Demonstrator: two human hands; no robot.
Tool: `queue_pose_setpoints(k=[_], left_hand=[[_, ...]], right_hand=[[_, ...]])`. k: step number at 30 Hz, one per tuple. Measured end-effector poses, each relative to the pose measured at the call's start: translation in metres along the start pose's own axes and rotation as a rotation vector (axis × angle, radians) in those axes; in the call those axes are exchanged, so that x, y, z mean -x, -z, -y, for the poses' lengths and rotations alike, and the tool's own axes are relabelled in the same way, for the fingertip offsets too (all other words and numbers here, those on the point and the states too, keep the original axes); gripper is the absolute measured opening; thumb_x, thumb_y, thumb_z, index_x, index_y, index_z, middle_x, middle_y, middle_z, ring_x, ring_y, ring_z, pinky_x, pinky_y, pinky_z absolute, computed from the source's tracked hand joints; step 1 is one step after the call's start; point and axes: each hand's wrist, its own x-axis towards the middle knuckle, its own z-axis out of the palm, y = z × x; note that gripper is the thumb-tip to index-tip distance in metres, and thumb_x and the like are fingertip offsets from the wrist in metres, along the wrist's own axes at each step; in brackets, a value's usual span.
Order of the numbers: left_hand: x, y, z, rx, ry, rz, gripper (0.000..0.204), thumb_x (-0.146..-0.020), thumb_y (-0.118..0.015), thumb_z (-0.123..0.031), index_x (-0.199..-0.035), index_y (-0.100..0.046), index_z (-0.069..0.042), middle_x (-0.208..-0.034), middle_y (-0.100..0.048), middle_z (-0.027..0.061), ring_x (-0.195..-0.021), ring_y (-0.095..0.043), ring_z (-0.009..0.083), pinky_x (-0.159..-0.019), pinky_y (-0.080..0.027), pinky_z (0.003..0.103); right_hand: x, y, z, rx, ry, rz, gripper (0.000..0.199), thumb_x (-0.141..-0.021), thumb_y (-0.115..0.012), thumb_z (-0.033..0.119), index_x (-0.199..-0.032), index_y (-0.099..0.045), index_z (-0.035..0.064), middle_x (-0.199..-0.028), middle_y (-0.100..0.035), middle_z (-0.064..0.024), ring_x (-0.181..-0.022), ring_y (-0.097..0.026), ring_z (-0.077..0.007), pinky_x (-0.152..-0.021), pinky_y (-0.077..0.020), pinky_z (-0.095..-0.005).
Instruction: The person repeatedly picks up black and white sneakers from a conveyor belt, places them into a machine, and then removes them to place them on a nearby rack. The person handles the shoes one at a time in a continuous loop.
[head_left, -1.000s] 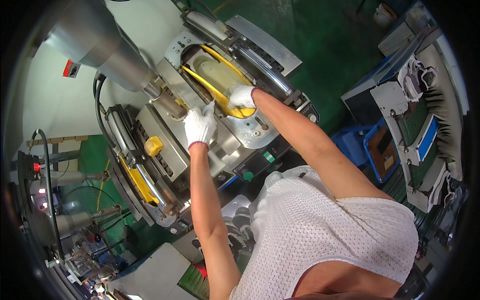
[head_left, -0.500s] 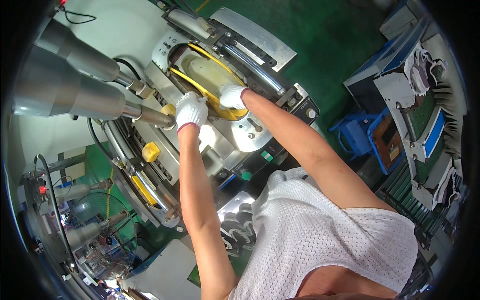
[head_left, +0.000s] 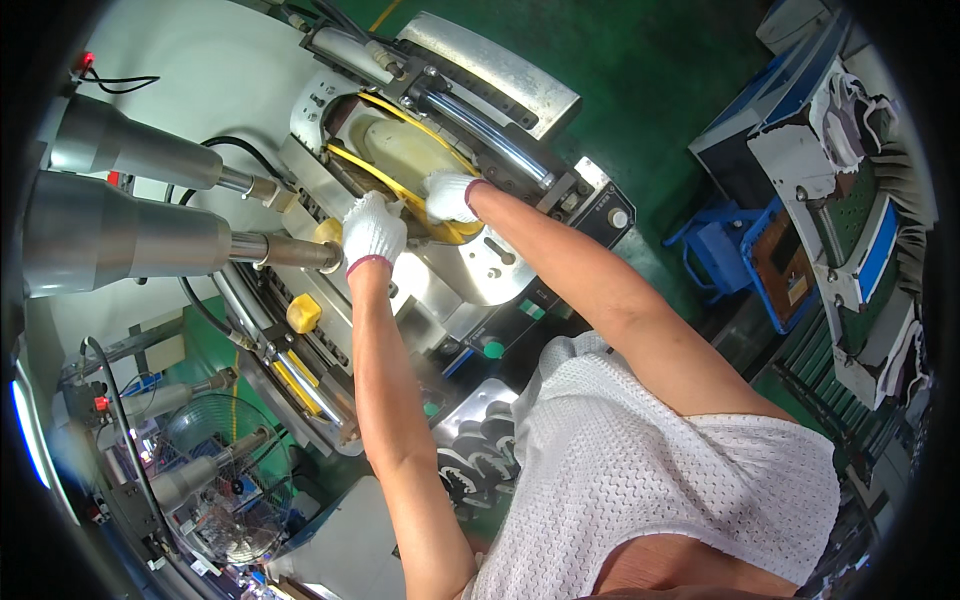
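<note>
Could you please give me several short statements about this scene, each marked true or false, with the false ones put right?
1. The left hand and the right hand are both gloved in white. True.
2. The person wears a white mesh top. True.
3. The right hand rests on the white mesh top. False: it is at the near end of the yellow edging.
4. A yellow block lies left of the left hand in the view. True.
5. A caged fan shows at the upper right of the view. False: it shows at the lower left.
6. The floor at the top of the view is red. False: it is green.
</note>
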Motion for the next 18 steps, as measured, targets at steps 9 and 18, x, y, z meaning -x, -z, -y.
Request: queue_pose_setpoints(k=[9,18], left_hand=[[0.015,-0.003,-0.012,0.024,0.034,-0.062,0.024,-0.095,-0.065,-0.023,-0.095,-0.071,0.0,-0.095,-0.073,0.0284,-0.096,-0.07,0.046,-0.085,-0.055,0.053],[0.023,-0.013,-0.013,-0.008,0.092,-0.025,0.032,-0.098,-0.066,-0.033,-0.107,-0.07,-0.002,-0.102,-0.073,0.0259,-0.098,-0.07,0.0452,-0.087,-0.054,0.053]], right_hand=[[-0.005,-0.003,-0.003,-0.013,-0.036,0.022,0.051,-0.07,-0.077,0.016,-0.117,-0.073,-0.0033,-0.115,-0.072,-0.0297,-0.106,-0.071,-0.0424,-0.088,-0.0567,-0.0467],[-0.012,-0.01,-0.006,0.011,-0.041,0.058,0.058,-0.076,-0.076,0.015,-0.132,-0.069,0.0025,-0.122,-0.072,-0.0262,-0.113,-0.069,-0.0407,-0.096,-0.0553,-0.0443]])
